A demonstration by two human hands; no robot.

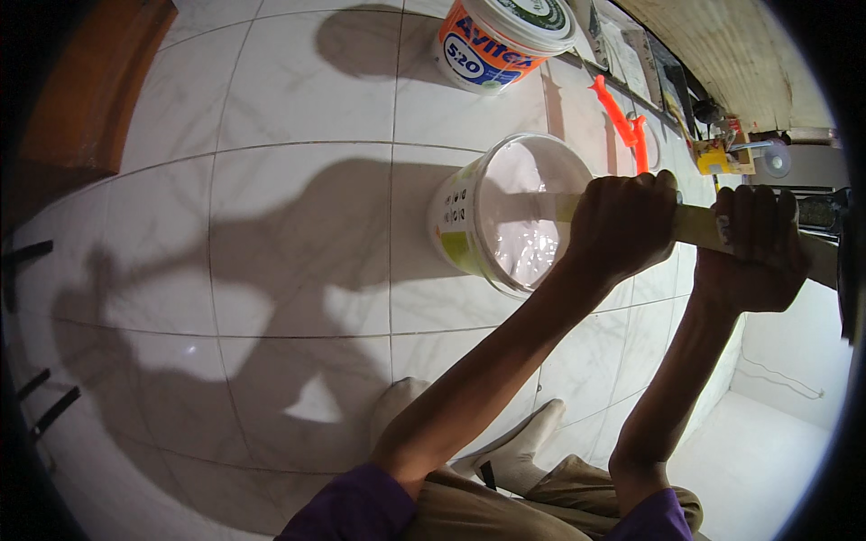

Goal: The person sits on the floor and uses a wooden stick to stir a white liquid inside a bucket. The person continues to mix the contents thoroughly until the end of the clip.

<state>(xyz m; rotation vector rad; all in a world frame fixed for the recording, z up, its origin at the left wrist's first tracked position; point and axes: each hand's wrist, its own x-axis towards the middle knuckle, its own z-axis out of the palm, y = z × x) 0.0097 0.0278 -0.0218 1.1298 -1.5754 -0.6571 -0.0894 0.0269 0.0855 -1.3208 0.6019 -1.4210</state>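
Head view — left grip (pixel 624 224) and right grip (pixel 753 245) clench one pole (pixel 699 225), slightly apart.

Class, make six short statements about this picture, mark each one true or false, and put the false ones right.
1. The left hand and right hand both grip one pole. True.
2. The right hand is closer to the open bucket than the left hand. False: the left hand is closer.
3. A pale liquid with a glossy surface lies in the open bucket. True.
4. An orange-and-white tub stands beyond the open bucket, farther from the person. True.
5. That tub has its top off. False: its lid is on.
6. The open bucket stands on bare wood. False: it stands on pale floor tiles.
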